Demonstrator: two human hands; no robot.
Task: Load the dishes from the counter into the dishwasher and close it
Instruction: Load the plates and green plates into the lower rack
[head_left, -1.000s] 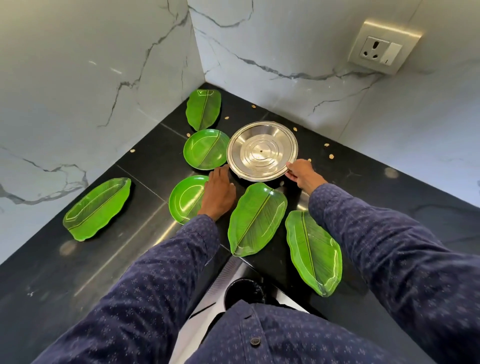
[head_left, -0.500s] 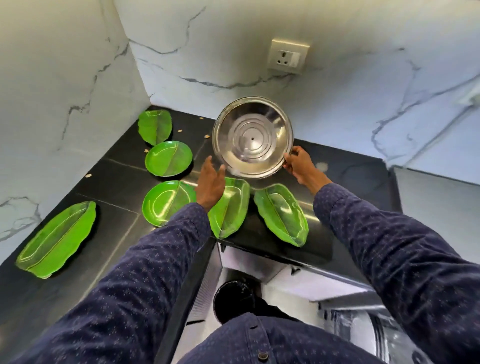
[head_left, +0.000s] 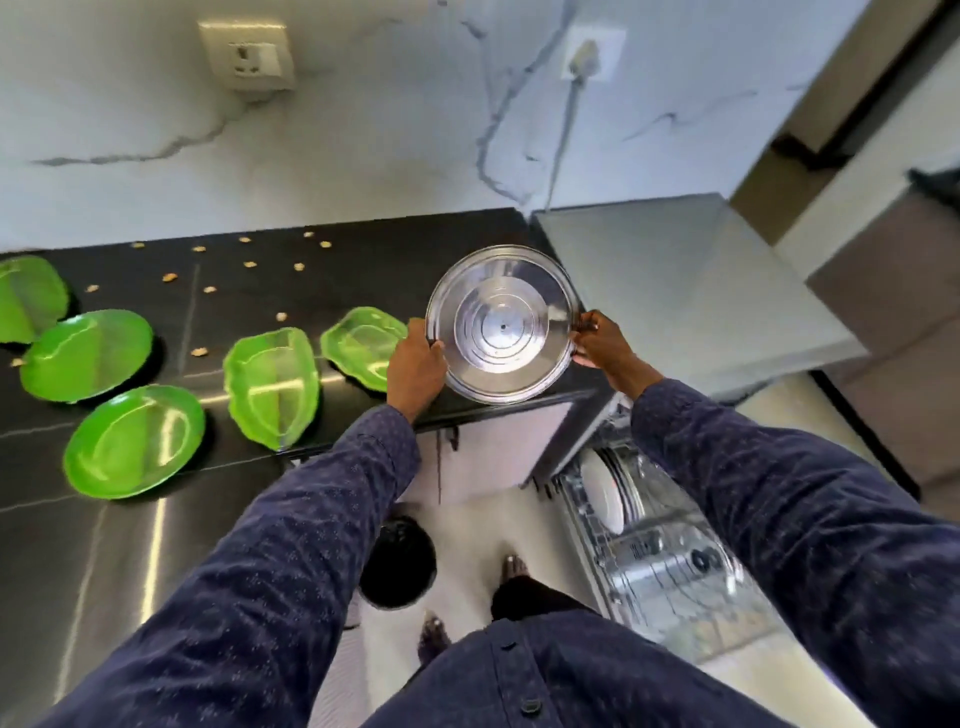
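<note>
A round steel plate (head_left: 503, 325) is held up in the air over the right end of the black counter (head_left: 249, 275). My left hand (head_left: 415, 364) grips its left rim and my right hand (head_left: 597, 345) grips its right rim. Several green leaf-shaped plates lie on the counter to the left, among them a leaf-shaped one (head_left: 272, 387), a round one (head_left: 135, 441) and another round one (head_left: 85, 356). The open dishwasher rack (head_left: 660, 561) shows low on the right, with a white plate (head_left: 602, 491) standing in it.
A grey appliance top (head_left: 675, 291) adjoins the counter on the right. Small crumbs (head_left: 208, 288) are scattered over the counter. A black round bin (head_left: 397, 561) stands on the floor beside my feet. Two wall sockets sit on the marble wall; a cable hangs from the right one.
Both hands lifted the steel plate off the counter and carried it to the right. My view swung right, bringing the dishwasher rack and floor into sight.
</note>
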